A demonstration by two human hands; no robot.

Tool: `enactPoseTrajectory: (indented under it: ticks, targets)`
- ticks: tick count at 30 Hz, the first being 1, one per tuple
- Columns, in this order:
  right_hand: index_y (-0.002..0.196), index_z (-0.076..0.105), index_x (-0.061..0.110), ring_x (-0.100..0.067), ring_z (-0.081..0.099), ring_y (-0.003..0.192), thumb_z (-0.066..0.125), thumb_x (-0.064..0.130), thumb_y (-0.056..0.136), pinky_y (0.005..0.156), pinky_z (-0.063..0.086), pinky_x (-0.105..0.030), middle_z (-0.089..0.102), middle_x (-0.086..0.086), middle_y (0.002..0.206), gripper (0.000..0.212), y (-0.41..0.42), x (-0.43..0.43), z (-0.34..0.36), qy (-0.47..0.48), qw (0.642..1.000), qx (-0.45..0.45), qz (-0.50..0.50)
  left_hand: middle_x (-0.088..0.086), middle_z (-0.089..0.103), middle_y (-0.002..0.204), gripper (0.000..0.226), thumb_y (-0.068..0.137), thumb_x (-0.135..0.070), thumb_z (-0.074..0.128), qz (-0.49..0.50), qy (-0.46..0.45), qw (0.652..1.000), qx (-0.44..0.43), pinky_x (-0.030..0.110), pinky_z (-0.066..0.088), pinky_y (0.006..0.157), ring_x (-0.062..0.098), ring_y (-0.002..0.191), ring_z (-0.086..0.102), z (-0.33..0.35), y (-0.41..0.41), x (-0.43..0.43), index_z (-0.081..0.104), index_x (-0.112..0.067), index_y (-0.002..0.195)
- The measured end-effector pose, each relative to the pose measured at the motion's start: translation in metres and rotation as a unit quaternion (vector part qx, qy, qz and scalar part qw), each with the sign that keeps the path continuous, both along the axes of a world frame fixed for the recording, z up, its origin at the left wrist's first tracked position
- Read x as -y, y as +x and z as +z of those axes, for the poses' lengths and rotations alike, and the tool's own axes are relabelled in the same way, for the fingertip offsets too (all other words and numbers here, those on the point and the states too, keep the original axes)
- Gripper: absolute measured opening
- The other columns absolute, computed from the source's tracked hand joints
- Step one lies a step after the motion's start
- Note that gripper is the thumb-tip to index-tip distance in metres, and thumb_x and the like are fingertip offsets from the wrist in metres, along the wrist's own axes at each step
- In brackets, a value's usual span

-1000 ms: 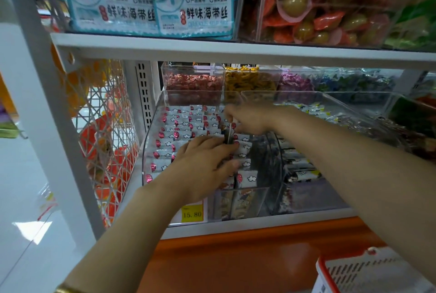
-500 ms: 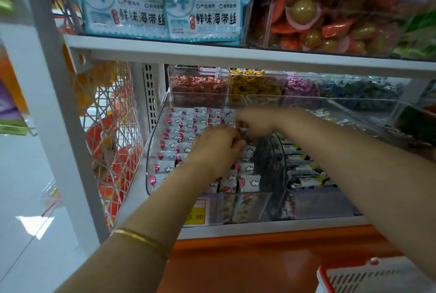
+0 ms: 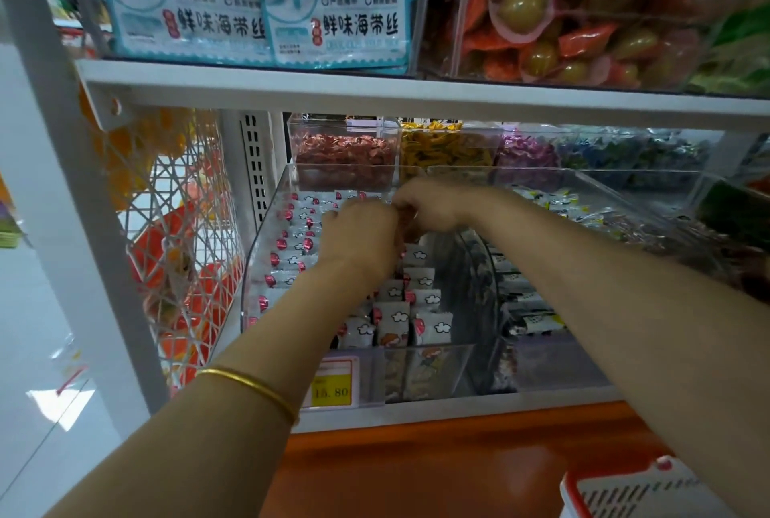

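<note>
**Clerk:** Entry one: your hands, position?

**Checker:** Your left hand (image 3: 360, 242) and your right hand (image 3: 431, 207) touch each other over the rear middle of the clear bin (image 3: 458, 367) on the lower shelf (image 3: 458, 410).

**Clerk:** Your fingers?

**Checker:** Left: bent down behind the back of the hand and hidden, so I cannot tell whether they pinch anything. Right: curled toward your left hand and blurred, so I cannot tell what they hold.

**Clerk:** Entry two: stock?

**Checker:** White snack packets (image 3: 391, 321) with a red mark and cloud print. They stand in rows inside that bin, directly beneath your hands.

**Clerk:** Adjacent items?

**Checker:** A yellow price tag (image 3: 331, 386) on the bin's front, a gold bangle (image 3: 250, 386) on your left wrist, and a red-rimmed basket (image 3: 616, 492) at lower right.
</note>
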State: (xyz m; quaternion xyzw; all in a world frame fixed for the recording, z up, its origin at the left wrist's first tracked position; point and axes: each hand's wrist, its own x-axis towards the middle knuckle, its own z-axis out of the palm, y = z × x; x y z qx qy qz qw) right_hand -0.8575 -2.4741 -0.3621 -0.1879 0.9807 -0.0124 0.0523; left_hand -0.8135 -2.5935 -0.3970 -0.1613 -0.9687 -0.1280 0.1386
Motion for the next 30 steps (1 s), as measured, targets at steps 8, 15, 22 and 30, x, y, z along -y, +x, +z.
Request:
enactPoseTrajectory:
  ticks: [8,15,22,30]
  targets:
    - [0.112,0.052,0.015,-0.02,0.054,0.094,0.062,0.024,0.088,0.079,0.045,-0.032,0.057,-0.001,0.102,0.028,0.004,-0.002,-0.009,0.07,0.997,-0.014,0.013,0.012,0.058,0.115,0.024,0.094,-0.019,0.049,-0.012,0.009,1.0,0.027,0.044,0.039,0.096,0.032,0.113,0.048,-0.01,0.014,0.005,0.065,-0.016,0.111]
    - [0.098,0.061,0.012,-0.018,0.052,0.074,0.057,0.022,0.087,0.07,0.043,-0.033,0.051,0.004,0.078,0.015,0.003,0.0,-0.003,0.109,0.994,0.021,0.016,0.008,0.052,0.117,0.027,0.094,-0.021,0.047,0.012,0.037,0.999,0.011,0.04,0.037,0.093,0.031,0.112,0.042,-0.01,0.033,0.028,0.066,-0.02,0.113]
    - [0.122,0.059,0.013,-0.02,0.052,0.113,0.049,0.013,0.093,0.094,0.043,-0.033,0.056,-0.005,0.13,0.031,-0.004,-0.004,-0.004,0.007,1.0,0.016,-0.021,0.005,0.05,0.124,0.029,0.095,-0.027,0.043,0.004,0.054,0.998,0.027,0.041,0.033,0.099,0.03,0.115,0.037,-0.015,0.036,0.034,0.062,-0.019,0.117]
    - [0.109,0.066,0.013,-0.019,0.058,0.105,0.053,0.005,0.091,0.085,0.047,-0.032,0.063,-0.006,0.118,0.024,-0.02,-0.007,-0.007,-0.071,0.989,-0.124,-0.033,0.006,0.052,0.124,0.028,0.095,-0.026,0.045,-0.01,0.085,0.995,0.044,0.045,0.03,0.105,0.03,0.118,0.04,-0.016,0.031,0.036,0.063,-0.019,0.114]
